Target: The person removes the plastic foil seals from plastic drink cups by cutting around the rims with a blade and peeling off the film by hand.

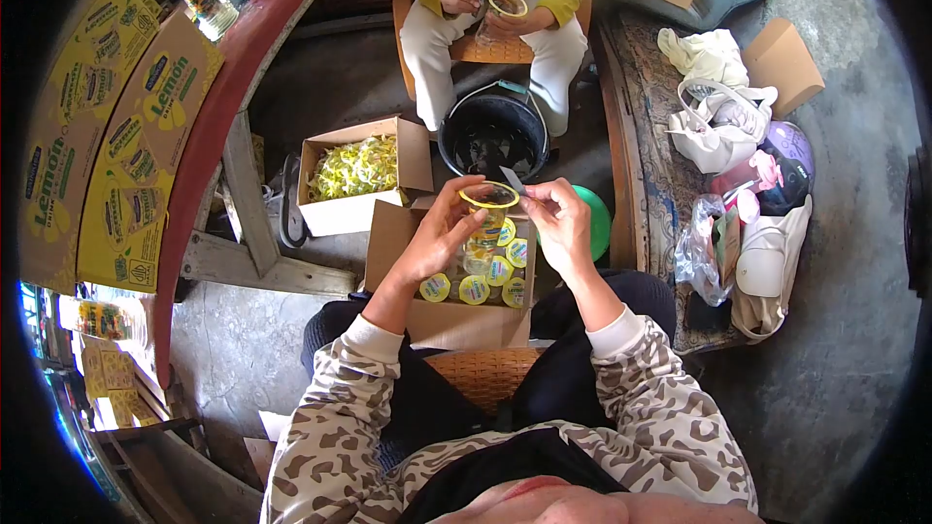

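Observation:
My left hand (444, 233) is wrapped round a clear plastic cup (482, 233) with a yellow rim, tilted a little over an open box. Between the thumb and fingers of my right hand (559, 224) is a small flat grey blade (512, 179), close to the right side of that rim; whether it touches cannot be made out. Below both hands, the open cardboard box (471, 327) contains several lidded drink cups (474, 289) with yellow and white lemon labels.
A co-worker (490, 0) sits opposite, holding another yellow-rimmed cup (505, 12). A black bucket (445, 141) stands between us. Left of it is a box of yellow strips (355, 167); a green round item (594, 223) lies right. Lemon-drink cartons (146, 165) and a bench with bags (718, 136) flank me.

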